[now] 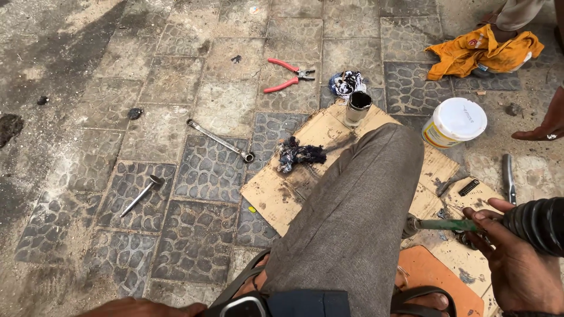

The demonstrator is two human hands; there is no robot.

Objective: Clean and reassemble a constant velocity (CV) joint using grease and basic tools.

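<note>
Black ribbed rubber boot on a green-shafted axle part sits gripped in the right hand, low at the frame's right over greasy cardboard. The left hand, barely visible at the bottom edge, cannot be read. Seemingly mid-service on the shaft; spanner and pliers lie well apart on the paving.

Red-handled steel pliers: one
Long steel wrenches: one
White lidded plastic tubs: one
Dark greasy rags: two
Small metal cups: one
Crumpled orange cloths: one
</note>
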